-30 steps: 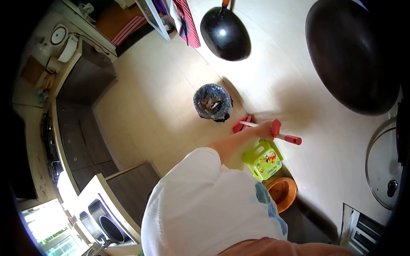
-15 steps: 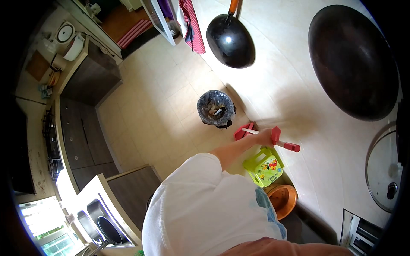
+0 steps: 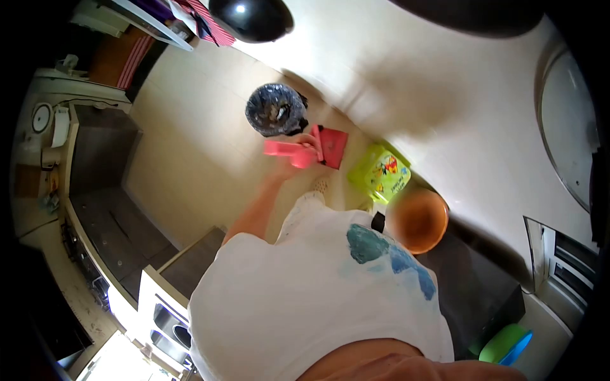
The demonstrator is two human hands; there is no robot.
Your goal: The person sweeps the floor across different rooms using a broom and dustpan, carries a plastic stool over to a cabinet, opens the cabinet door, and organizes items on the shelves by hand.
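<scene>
My left hand (image 3: 300,151) is closed around the pinkish-red handle (image 3: 279,148) of a dustpan, low over the floor. Its flat red pan (image 3: 333,147) shows just right of the hand, between the bin and the green stool. A rounded pink end points up at the camera beside my fingers; blur hides how the parts join. Close above the hand stands a bin (image 3: 277,109) lined with a black bag, with some scraps inside. My right hand is out of view.
A lime-green plastic stool (image 3: 381,173) with cartoon figures and an orange-brown pot (image 3: 419,222) stand along the wall at right. Woks (image 3: 254,16) and a glass lid (image 3: 569,133) hang there. Grey cabinets (image 3: 121,235) line the left. A green-blue basin (image 3: 506,345) lies bottom right.
My left hand has moved left, away from the wall toward the bin, carrying the red handle. The dustpan has turned and shows more fully. The camera view has shifted and rotated.
</scene>
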